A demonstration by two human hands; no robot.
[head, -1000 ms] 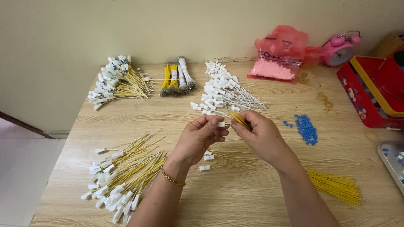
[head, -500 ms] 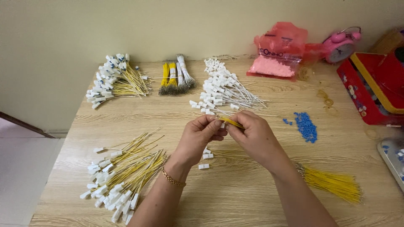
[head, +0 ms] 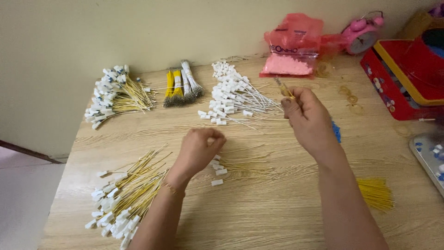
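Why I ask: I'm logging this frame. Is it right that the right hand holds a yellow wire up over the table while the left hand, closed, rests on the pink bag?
Not quite. The head view shows the left hand closed low over the table near the loose white connectors, far from the pink bag. The right hand does hold a yellow wire up.

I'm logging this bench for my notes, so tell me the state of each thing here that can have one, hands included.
Left hand: closed in a loose fist, over loose white connectors.
Right hand: raised, pinching yellow wires.
Near wire pile: yellow, fitted with white connectors, fanned out.
Bare yellow wires: no connectors visible, loosely bunched.
Pink bag: lying flat, part full.
Red box: open.
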